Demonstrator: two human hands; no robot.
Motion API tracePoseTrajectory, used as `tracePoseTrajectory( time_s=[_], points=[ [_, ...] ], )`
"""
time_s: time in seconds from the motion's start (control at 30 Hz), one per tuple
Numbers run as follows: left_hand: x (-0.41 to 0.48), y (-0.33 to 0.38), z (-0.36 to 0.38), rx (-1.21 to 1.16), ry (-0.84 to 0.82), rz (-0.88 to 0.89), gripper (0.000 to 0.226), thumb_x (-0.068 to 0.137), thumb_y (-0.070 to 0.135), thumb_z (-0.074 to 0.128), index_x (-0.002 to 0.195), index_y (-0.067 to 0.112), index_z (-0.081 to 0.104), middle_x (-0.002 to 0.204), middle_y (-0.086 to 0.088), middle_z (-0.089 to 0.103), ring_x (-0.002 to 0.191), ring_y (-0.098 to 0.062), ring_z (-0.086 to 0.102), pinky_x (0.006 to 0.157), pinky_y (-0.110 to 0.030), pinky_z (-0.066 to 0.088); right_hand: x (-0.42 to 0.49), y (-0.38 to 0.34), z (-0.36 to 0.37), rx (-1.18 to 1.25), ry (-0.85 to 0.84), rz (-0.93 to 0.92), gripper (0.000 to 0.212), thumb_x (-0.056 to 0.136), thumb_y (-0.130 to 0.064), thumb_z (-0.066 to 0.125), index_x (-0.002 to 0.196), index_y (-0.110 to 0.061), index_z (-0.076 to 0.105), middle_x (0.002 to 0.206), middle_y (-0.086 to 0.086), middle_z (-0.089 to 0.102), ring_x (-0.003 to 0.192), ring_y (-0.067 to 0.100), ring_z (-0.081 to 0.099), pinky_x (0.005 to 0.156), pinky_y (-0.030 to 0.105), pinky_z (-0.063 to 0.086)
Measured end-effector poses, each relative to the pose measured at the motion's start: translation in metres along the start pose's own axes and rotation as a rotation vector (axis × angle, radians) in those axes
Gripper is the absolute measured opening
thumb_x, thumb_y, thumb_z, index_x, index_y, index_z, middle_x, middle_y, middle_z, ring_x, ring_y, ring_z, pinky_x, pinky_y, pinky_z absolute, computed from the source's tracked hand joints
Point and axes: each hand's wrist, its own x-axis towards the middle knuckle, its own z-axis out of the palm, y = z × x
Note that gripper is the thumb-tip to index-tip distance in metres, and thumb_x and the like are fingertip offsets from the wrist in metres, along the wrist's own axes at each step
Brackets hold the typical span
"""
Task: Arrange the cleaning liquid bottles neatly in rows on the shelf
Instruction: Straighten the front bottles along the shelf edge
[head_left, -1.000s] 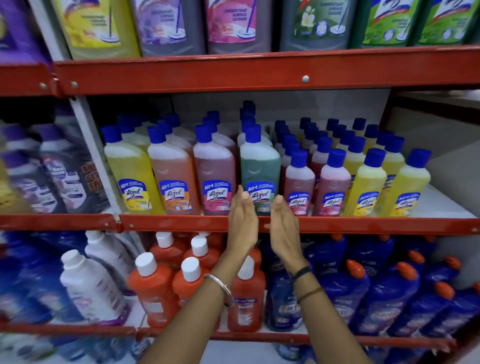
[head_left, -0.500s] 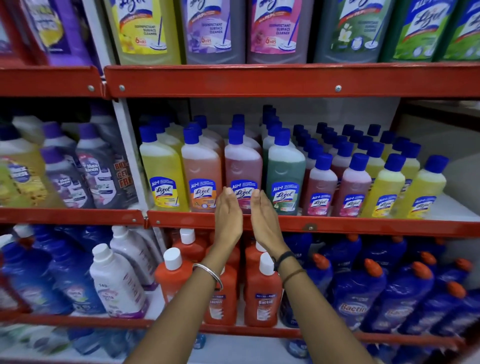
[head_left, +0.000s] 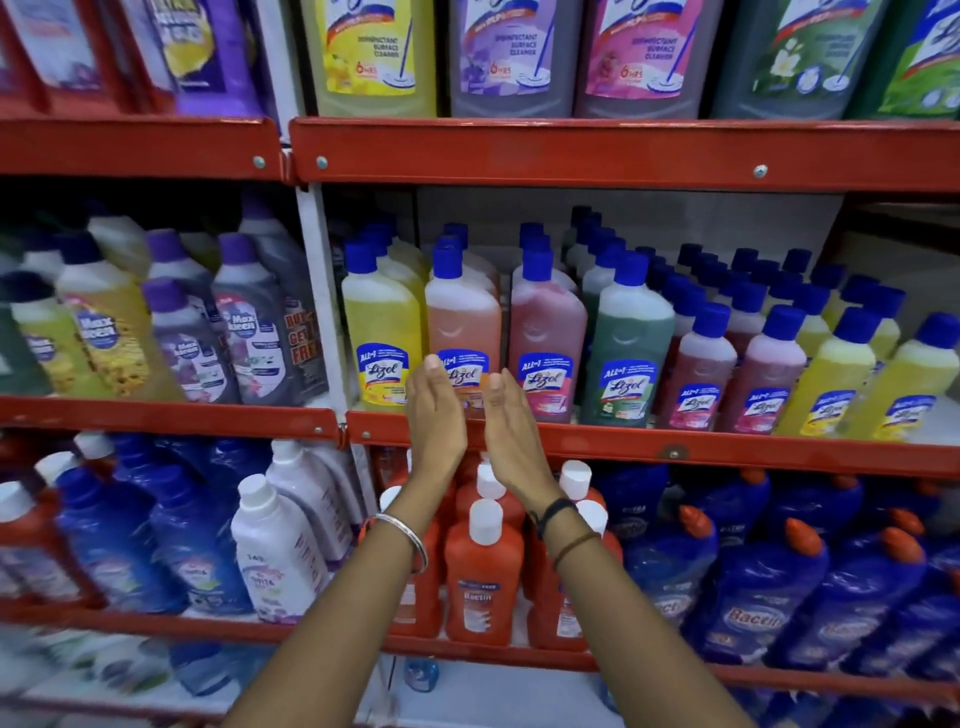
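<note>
Blue-capped cleaner bottles stand in rows on the middle red shelf (head_left: 727, 449). The front row runs, left to right, yellow bottle (head_left: 382, 332), orange bottle (head_left: 463, 322), pink bottle (head_left: 548, 338), green bottle (head_left: 631, 348), then smaller pink and yellow bottles. My left hand (head_left: 435, 415) and my right hand (head_left: 511, 421) are raised flat, palms facing each other, a narrow gap between them, in front of the orange bottle's lower part. Neither hand holds anything; whether the fingertips touch the bottle is unclear.
Large cleaner jugs fill the top shelf (head_left: 623, 150). Purple-capped bottles (head_left: 249, 322) stand in the left bay behind a white upright (head_left: 322, 291). Below are orange bottles (head_left: 483, 582) with white caps, a white bottle (head_left: 278, 551) and blue bottles (head_left: 753, 587). The middle shelf's far right end is bare.
Both hands have shifted left along the front row, from the gap by the green bottle past the pink one to the orange one, and have drawn closer together. The view has moved closer.
</note>
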Motion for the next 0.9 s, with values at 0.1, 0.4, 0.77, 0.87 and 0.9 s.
tracePoseTrajectory(
  time_s=[0.1,0.4,0.77,0.87,0.9],
  points=[
    [0.002,-0.003,-0.005,0.01,-0.035,0.015,0.048,0.099,0.037,0.019,0.12,0.007,0.051,0.127,-0.018,0.055,0.121,-0.03,0.048,0.099,-0.029,0.032,0.01,-0.005,0.015,-0.044,0.046,0.055,0.079,0.091,-0.059,0.02,0.149,-0.006,0.012,0.16,0.011,0.012,0.148,0.019,0.01,0.117,0.028,0.004],
    [0.011,-0.006,-0.021,0.066,-0.074,0.029,0.053,0.098,0.041,0.018,0.099,0.008,0.059,0.107,-0.014,0.063,0.102,-0.025,0.055,0.096,-0.038,0.04,0.019,-0.002,0.025,-0.114,0.188,0.047,0.11,0.067,-0.089,0.008,0.123,-0.005,0.051,0.132,0.018,0.054,0.125,0.028,0.047,0.108,0.042,0.036],
    [0.044,-0.029,-0.063,0.135,0.003,-0.107,0.057,0.097,0.045,0.01,0.141,0.013,0.028,0.15,-0.015,0.031,0.139,-0.027,0.025,0.114,-0.038,0.018,0.013,-0.019,0.073,0.043,-0.259,0.083,0.108,0.067,-0.087,0.011,0.15,-0.018,0.007,0.162,-0.001,0.002,0.148,0.01,0.0,0.122,0.035,0.005],
    [0.041,-0.03,-0.063,0.166,0.003,-0.113,0.056,0.097,0.043,0.012,0.141,0.011,0.028,0.148,-0.018,0.033,0.137,-0.028,0.028,0.112,-0.037,0.02,0.017,-0.022,0.075,0.04,-0.234,0.085,0.117,0.059,-0.093,0.007,0.15,-0.02,0.013,0.161,0.002,0.009,0.148,0.012,0.005,0.122,0.041,0.007],
    [0.041,-0.031,-0.061,0.174,-0.005,-0.118,0.056,0.097,0.043,0.013,0.142,0.011,0.024,0.15,-0.017,0.029,0.139,-0.027,0.025,0.113,-0.037,0.019,0.018,-0.023,0.075,0.056,-0.23,0.077,0.113,0.061,-0.092,0.008,0.149,-0.021,0.018,0.161,0.003,0.015,0.148,0.013,0.01,0.122,0.042,0.009]
  ],
)
